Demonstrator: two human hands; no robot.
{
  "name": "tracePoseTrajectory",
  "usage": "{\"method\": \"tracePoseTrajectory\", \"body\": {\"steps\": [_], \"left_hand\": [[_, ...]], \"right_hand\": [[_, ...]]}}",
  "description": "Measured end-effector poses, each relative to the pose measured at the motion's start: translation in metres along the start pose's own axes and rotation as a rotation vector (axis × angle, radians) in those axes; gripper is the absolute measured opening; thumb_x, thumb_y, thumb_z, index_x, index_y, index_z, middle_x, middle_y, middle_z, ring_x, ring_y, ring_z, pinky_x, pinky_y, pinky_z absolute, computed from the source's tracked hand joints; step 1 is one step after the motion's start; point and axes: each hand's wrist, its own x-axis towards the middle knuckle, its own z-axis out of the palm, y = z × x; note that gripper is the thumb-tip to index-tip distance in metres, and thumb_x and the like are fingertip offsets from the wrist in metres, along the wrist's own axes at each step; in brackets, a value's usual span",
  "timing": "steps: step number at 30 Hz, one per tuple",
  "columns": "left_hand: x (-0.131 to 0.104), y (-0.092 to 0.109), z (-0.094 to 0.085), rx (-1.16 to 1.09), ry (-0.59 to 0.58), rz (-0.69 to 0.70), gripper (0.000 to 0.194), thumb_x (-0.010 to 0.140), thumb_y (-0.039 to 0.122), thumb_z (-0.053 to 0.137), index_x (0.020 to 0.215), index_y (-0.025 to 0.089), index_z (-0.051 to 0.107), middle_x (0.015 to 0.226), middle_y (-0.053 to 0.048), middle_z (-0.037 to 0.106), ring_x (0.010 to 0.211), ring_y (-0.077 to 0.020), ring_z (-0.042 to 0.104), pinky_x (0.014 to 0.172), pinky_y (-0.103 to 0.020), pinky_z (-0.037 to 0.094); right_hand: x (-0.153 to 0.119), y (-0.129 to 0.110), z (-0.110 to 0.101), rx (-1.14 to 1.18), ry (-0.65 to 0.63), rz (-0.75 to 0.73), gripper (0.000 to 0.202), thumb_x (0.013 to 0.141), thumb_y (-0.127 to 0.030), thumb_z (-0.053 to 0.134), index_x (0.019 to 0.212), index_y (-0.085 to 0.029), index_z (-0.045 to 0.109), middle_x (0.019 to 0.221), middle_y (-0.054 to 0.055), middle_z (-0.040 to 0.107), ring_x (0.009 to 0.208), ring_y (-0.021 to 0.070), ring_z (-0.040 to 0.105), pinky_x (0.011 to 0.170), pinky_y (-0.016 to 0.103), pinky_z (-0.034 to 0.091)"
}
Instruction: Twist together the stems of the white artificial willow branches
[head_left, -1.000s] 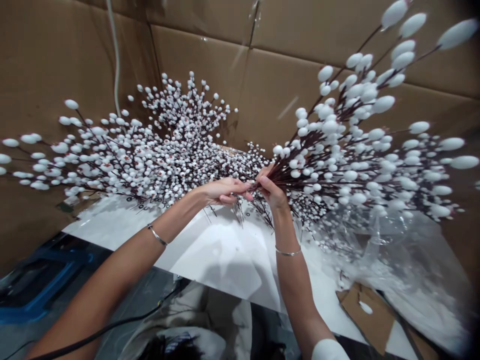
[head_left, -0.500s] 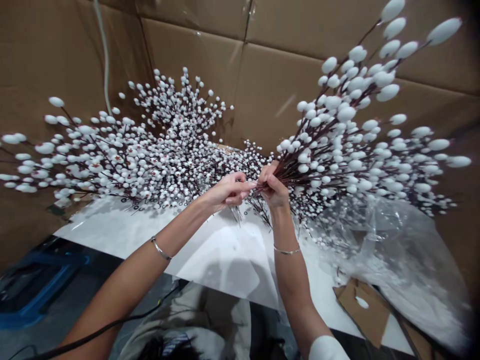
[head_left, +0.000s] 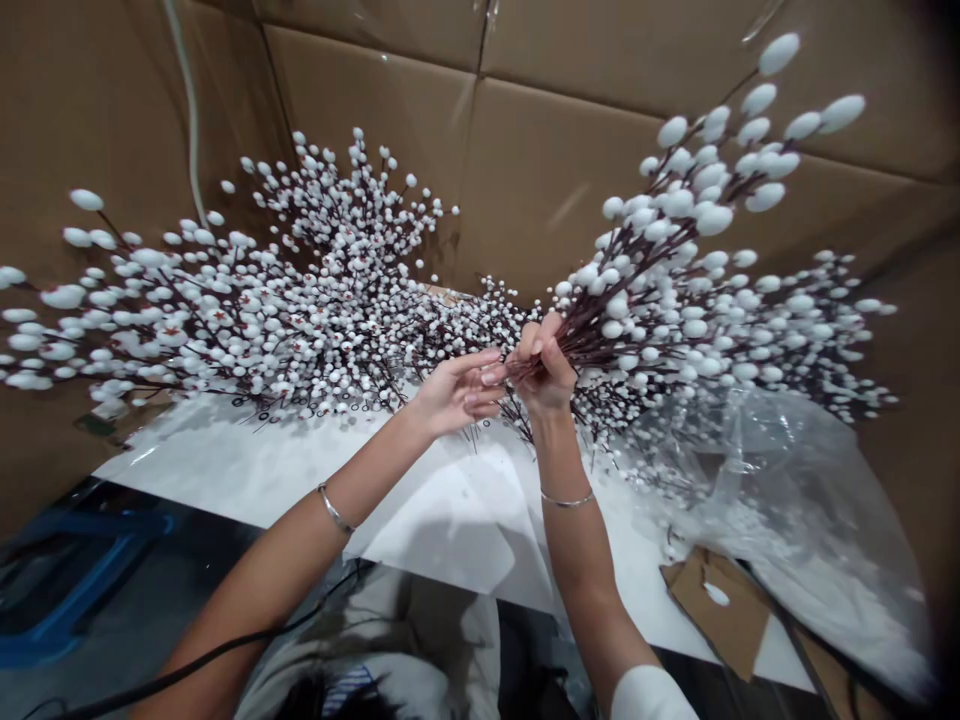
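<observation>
Item 1: bunch [head_left: 664, 240], 1 no.; brown stems, white berries. Held above tabletop, R of ctr; stem ends pt. L twd L hand, berry heads fan out up & R.

Item 2: R hand [head_left: 545, 368]; fingers wrapped tight rd. bunch's stems nr. lower ends, thumb across. Thin bracelet [head_left: 568, 501] at wrist.

Item 3: L hand [head_left: 460, 393]; fingers half-curled, slightly spread, tips right at stem ends. Cannot tell if anything pinched. Bracelet, silver-col., on forearm.

Item 4: heap [head_left: 300, 300] of similar stems, lge., L & ctr, behind L hand.

Item 5: small dk. rings [head_left: 360, 407], sev., on white sheet [head_left: 420, 490], front edge of heap.

Item 6: plastic bag [head_left: 810, 510], clear, crumpled, R side.

Item 7: card pc. [head_left: 731, 625], brown, nr. bag; 1 white berry [head_left: 717, 594] on it.

Item 8: cardboard wall [head_left: 555, 150], brown, at back.
</observation>
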Motion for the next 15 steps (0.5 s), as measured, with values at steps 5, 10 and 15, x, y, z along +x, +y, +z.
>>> {"method": "tracePoseTrajectory", "body": {"steps": [5,10,15], "left_hand": [[-0.009,-0.010,-0.003,-0.232,0.018,-0.127,0.019,0.085,0.024,0.049,0.069,0.014,0.044,0.057,0.004,0.042,0.037,-0.0024,0.030,0.038,-0.017,0.022],[-0.017,-0.006,-0.004,-0.316,0.019,-0.178,0.017,0.084,0.022,0.050,0.072,0.015,0.042,0.060,0.005,0.045,0.034,-0.0015,0.028,0.037,-0.017,0.023],[-0.020,-0.003,-0.001,-0.344,0.017,-0.194,0.017,0.083,0.022,0.052,0.073,0.016,0.040,0.060,0.005,0.049,0.033,-0.0023,0.031,0.037,-0.018,0.024]], "right_hand": [[0.000,-0.002,0.001,0.042,0.012,-0.047,0.049,0.067,-0.056,0.070,0.065,-0.020,0.037,0.055,-0.004,0.032,0.045,0.0064,0.031,0.042,0.023,0.025],[0.000,0.002,-0.002,0.112,-0.088,-0.056,0.038,0.072,-0.045,0.071,0.064,-0.019,0.044,0.055,-0.004,0.037,0.044,0.0054,0.031,0.041,0.022,0.024],[0.001,0.001,0.003,0.170,-0.051,-0.083,0.035,0.073,-0.042,0.071,0.064,-0.019,0.046,0.055,-0.004,0.038,0.047,0.0048,0.035,0.043,0.019,0.031]]}}
